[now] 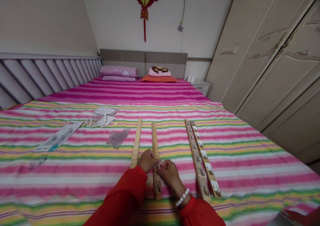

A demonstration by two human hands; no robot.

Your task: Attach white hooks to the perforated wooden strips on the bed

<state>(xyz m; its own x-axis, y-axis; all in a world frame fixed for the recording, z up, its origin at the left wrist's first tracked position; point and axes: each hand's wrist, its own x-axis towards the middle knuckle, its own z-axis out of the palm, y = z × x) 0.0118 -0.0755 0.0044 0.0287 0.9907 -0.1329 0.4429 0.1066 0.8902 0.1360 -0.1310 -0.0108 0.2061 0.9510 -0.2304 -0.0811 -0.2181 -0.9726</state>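
Observation:
My left hand (pixel 147 160) reaches over a perforated wooden strip (pixel 155 142), its fingers closed in a pinch; what lies in them is hidden. From the other side my right hand (pixel 170 174), with a white bead bracelet at the wrist, pinches a small shiny metal hook (pixel 157 166) against the strip. Nearer to me, another metal hook (pixel 157 186) sits on the same strip. Just left lies a bare perforated strip (pixel 136 141), partly behind my left sleeve. To the right are a strip with several metal hooks (pixel 196 152) and one with white-backed hooks (pixel 203 154).
Striped cloth covers the bed (pixel 240 159). At left lie a clear bag of small metal parts (pixel 117 138), papers and packets (pixel 103 115), a long flat package (pixel 60 136) and a loose wire-like bundle (pixel 38 161). A wardrobe (pixel 270 52) stands on the right.

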